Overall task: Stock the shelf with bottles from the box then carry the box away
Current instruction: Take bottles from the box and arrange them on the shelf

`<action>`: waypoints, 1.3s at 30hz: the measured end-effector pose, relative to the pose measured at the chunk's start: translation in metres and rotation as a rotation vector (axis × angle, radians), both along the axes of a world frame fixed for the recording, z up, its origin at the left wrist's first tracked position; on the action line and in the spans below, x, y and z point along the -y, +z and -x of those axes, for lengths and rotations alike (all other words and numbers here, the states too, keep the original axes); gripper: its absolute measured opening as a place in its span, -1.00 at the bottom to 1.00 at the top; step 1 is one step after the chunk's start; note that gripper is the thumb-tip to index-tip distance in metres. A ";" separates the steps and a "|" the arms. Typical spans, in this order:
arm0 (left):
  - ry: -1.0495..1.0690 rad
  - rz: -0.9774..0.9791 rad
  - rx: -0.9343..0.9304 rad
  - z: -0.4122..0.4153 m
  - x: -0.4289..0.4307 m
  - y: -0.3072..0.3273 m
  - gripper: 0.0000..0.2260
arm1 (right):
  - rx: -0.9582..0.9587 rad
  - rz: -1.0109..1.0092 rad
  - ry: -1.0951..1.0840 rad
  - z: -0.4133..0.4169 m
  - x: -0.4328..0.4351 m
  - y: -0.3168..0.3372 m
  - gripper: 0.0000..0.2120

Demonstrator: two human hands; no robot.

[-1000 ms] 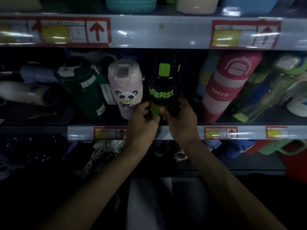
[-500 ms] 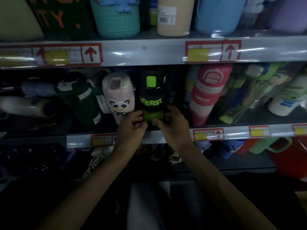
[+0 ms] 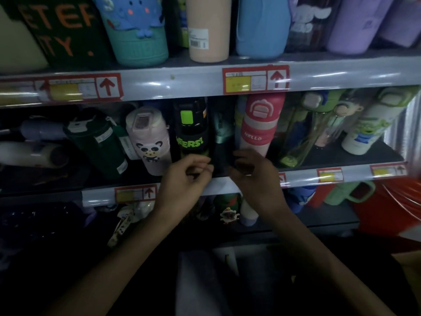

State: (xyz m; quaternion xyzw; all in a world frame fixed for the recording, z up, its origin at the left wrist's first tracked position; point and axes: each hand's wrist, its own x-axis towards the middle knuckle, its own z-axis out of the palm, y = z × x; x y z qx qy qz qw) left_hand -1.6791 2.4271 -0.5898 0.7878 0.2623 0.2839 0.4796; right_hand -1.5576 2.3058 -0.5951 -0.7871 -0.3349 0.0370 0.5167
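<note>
I am standing the black bottle (image 3: 191, 133) with the green letters on the middle shelf (image 3: 98, 198). It is sitting upright there, between the pink panda bottle (image 3: 149, 142) and a dark teal bottle (image 3: 222, 133). Its bottom is hiding behind my fingers.

My left hand (image 3: 184, 181) is hanging right in front of the bottle's bottom, with the fingers curled in. My right hand (image 3: 255, 179) is hanging just beside it, in front of the dark teal bottle, and its fingers are curling too. It is so dark that I cannot tell if either hand is gripping anything or only touching.

I am thinking this bottle is hard and stiff, so it is not going to squash when I squeeze it. I am guessing it is empty and light. The sides are looking smooth and shiny, so it may be slipping if I only pinch it. It is tall and thin, so a small bump may be tipping it over. The red and pink bottle (image 3: 259, 124) further along is leaning, and I am not wanting to knock it.

I am thinking the best place to hold is round the middle, on the black band with the letters, with one hand low down to steady it. I am keeping away from the green button (image 3: 186, 116) on the lid, because it might pop open.

I am not seeing the box clearly in the dark down below.
</note>
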 end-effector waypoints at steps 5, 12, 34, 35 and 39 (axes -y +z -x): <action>-0.040 0.033 0.088 -0.031 0.019 0.006 -0.74 | -0.004 -0.065 -0.115 -0.019 0.029 0.004 -0.79; -0.075 0.068 0.122 -0.078 0.031 0.005 -0.66 | 0.030 -0.164 -0.191 -0.036 0.031 0.003 -0.61; -0.132 0.200 0.213 -0.091 0.029 -0.002 -0.63 | -0.081 -0.177 -0.204 -0.058 0.001 -0.015 -0.49; -0.134 0.187 0.222 -0.089 0.030 -0.003 -0.64 | -0.071 -0.187 -0.207 -0.056 0.002 -0.015 -0.48; -0.129 0.193 0.240 -0.081 0.032 -0.005 -0.68 | -0.056 -0.209 -0.202 -0.049 0.008 -0.017 -0.45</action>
